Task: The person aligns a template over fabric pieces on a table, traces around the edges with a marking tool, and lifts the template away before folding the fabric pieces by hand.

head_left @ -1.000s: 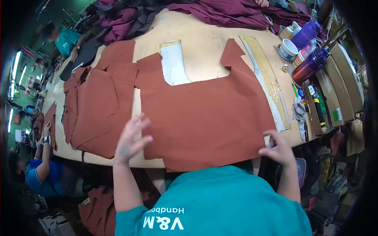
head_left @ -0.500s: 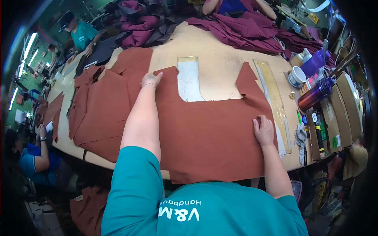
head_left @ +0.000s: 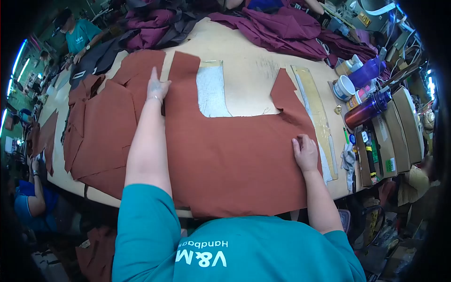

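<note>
A large rust-brown cut fabric piece [head_left: 235, 155] lies flat on the wooden table [head_left: 244, 51] in front of me. My left hand [head_left: 157, 87] is stretched far out, fingers flat, pressing the fabric's upper left flap near its left edge. My right hand [head_left: 305, 152] lies palm down on the fabric's right side, close to its edge. Neither hand grips anything. A pale pattern template [head_left: 211, 89] shows in the notch of the fabric.
More rust-brown cut pieces [head_left: 101, 127] are stacked at the left. Maroon cloth [head_left: 286, 28] is heaped at the far side. A long ruler [head_left: 317, 110], a cup [head_left: 345, 87], bottles [head_left: 366, 110] and boxes [head_left: 385, 141] line the right edge. Other people work at the left.
My left hand reached from the near edge out to the fabric's far left flap, which now lies flat and extended. My right hand came down flat on the right side.
</note>
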`<act>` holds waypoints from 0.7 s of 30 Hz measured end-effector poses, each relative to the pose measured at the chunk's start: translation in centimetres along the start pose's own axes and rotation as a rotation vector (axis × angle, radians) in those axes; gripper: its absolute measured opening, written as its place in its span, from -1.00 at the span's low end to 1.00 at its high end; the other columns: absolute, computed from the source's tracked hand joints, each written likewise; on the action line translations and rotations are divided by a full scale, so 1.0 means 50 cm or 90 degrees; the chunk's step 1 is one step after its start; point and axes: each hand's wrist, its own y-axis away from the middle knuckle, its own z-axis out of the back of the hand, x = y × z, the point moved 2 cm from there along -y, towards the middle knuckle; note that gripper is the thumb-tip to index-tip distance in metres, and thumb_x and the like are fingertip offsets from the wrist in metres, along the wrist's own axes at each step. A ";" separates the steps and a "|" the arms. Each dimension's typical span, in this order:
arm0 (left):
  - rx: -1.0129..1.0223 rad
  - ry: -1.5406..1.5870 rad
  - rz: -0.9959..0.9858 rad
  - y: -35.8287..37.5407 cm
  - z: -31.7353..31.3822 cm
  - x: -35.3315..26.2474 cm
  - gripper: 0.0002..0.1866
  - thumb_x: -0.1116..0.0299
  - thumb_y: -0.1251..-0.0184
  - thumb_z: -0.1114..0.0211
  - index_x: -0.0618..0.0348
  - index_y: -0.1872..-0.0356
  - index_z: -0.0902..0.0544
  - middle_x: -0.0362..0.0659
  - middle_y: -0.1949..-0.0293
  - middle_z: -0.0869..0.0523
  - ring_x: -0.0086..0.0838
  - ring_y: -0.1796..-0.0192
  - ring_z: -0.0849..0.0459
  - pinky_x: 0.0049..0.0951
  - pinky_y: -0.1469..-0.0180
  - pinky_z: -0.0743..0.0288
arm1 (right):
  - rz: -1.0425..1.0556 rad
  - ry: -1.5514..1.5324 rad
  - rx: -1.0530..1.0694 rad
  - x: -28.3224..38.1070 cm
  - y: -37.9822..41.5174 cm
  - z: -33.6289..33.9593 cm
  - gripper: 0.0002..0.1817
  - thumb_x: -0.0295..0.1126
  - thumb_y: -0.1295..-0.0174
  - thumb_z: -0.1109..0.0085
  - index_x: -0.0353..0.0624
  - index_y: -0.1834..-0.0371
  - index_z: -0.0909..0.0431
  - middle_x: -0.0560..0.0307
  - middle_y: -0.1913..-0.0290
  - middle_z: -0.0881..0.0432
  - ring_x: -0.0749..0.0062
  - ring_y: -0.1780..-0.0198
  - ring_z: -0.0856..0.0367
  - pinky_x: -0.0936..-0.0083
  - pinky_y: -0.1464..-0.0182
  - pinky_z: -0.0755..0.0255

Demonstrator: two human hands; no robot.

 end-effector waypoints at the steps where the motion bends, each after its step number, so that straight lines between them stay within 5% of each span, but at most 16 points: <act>1: -0.040 -0.037 -0.015 0.045 0.019 -0.010 -0.25 0.35 -0.04 -0.27 0.26 -0.27 -0.12 0.15 -0.13 -0.37 -0.03 -0.12 -0.40 -0.25 -0.16 -0.26 | -0.005 -0.001 0.001 -0.002 0.000 0.000 -0.79 -0.33 -0.07 -0.17 -0.21 0.33 -0.44 0.02 0.45 -0.54 0.12 0.39 -0.47 0.27 0.28 -0.35; 4: -0.095 -0.170 -0.204 0.245 0.038 -0.044 -0.37 0.19 -0.17 -0.19 0.21 -0.24 -0.24 0.13 -0.19 -0.29 -0.02 -0.23 -0.25 -0.20 -0.22 -0.17 | 0.003 -0.013 -0.027 -0.004 0.003 0.002 -0.77 -0.32 -0.06 -0.19 -0.22 0.33 -0.44 0.01 0.46 -0.54 0.12 0.39 -0.49 0.27 0.29 -0.36; 5: -0.013 -0.200 -0.255 0.316 0.039 -0.046 -0.39 0.13 -0.17 -0.18 0.10 -0.24 -0.27 0.08 -0.25 -0.23 -0.02 -0.30 -0.14 0.00 -0.24 -0.09 | -0.048 -0.043 0.008 -0.007 -0.002 0.005 -0.77 -0.31 -0.05 -0.19 -0.23 0.35 -0.44 0.00 0.46 -0.54 0.12 0.39 -0.50 0.27 0.29 -0.37; 6: 0.159 -0.297 -0.089 0.390 0.061 -0.107 -0.40 0.06 -0.18 -0.15 -0.01 -0.24 -0.28 -0.01 -0.31 -0.14 -0.04 -0.35 -0.01 0.26 -0.20 0.06 | -0.101 -0.075 0.045 -0.007 -0.011 0.010 -0.77 -0.31 -0.05 -0.19 -0.24 0.37 -0.45 -0.01 0.45 -0.55 0.11 0.38 -0.51 0.27 0.29 -0.38; 8: 0.265 -0.358 -0.053 0.464 0.053 -0.097 -0.40 -0.02 -0.19 -0.10 -0.11 -0.25 -0.27 -0.10 -0.35 -0.06 -0.08 -0.39 0.10 0.43 -0.14 0.17 | -0.153 -0.124 0.081 -0.013 -0.052 0.013 -0.74 -0.27 -0.04 -0.20 -0.26 0.40 -0.47 -0.03 0.44 -0.56 0.10 0.36 -0.54 0.29 0.29 -0.40; 11: 0.245 -0.419 -0.097 0.480 0.049 -0.094 -0.40 -0.06 -0.20 -0.05 -0.14 -0.27 -0.25 -0.11 -0.35 -0.05 -0.10 -0.40 0.11 0.43 -0.13 0.14 | -0.219 -0.192 0.050 -0.008 -0.199 -0.003 -0.65 -0.15 -0.03 -0.21 -0.28 0.40 -0.52 -0.08 0.38 -0.59 0.11 0.32 -0.57 0.35 0.26 -0.42; 16: 0.246 -0.441 -0.094 0.473 0.042 -0.103 -0.39 -0.09 -0.21 0.00 -0.18 -0.28 -0.21 -0.13 -0.36 -0.03 -0.12 -0.41 0.12 0.42 -0.14 0.14 | -0.196 -0.036 0.052 -0.033 -0.396 -0.109 -0.44 0.04 0.08 -0.27 -0.33 0.31 -0.57 -0.07 0.38 -0.62 0.19 0.31 -0.61 0.39 0.23 -0.43; 18: 0.257 -0.446 -0.072 0.473 0.050 -0.110 -0.38 -0.10 -0.21 0.01 -0.21 -0.29 -0.19 -0.14 -0.37 0.00 -0.14 -0.41 0.14 0.41 -0.15 0.13 | -0.293 -0.046 0.173 -0.072 -0.444 -0.164 -0.34 0.09 0.13 -0.28 -0.39 0.25 -0.56 -0.19 0.24 -0.61 0.10 0.17 -0.61 0.35 0.12 -0.43; 21: 0.260 -0.425 -0.069 0.473 0.051 -0.105 -0.38 -0.11 -0.20 0.02 -0.22 -0.29 -0.19 -0.15 -0.37 0.01 -0.15 -0.42 0.18 0.41 -0.16 0.14 | -0.269 -0.017 0.176 -0.099 -0.469 -0.196 -0.31 0.07 0.15 -0.31 -0.46 0.25 -0.55 -0.24 0.23 -0.60 0.05 0.18 -0.61 0.34 0.12 -0.43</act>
